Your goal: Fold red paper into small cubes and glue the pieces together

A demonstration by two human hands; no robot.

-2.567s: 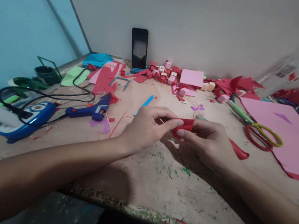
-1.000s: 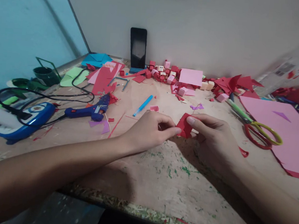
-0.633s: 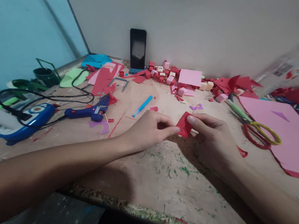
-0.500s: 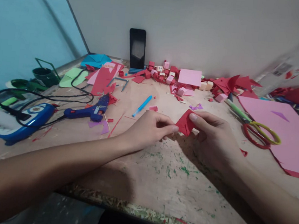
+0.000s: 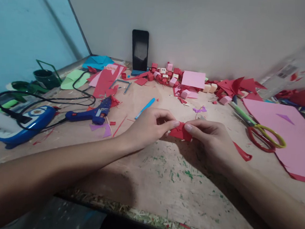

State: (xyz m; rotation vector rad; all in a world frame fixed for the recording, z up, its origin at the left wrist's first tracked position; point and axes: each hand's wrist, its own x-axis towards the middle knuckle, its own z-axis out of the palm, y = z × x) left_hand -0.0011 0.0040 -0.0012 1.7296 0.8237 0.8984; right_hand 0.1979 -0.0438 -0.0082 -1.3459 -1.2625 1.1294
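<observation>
A small folded piece of red paper is held just over the table in front of me. My left hand pinches its left side, thumb on top and fingers underneath. On its right side my right hand grips it the same way, the two thumbs almost touching at the upper edge. A blue pen lies just beyond my left hand. Beside my right wrist rests a curled strip of red paper. The fingertips under the paper are hidden.
Scissors lie by a pink sheet at right. A blue glue gun with its black cord is at left. At the back stand a phone and several small paper cubes. A clear bottle leans at back right.
Both hands have come closer together and turned the red paper, so its edge now lies level between the thumbs. My right hand has shifted slightly left, showing more of the red strip.
</observation>
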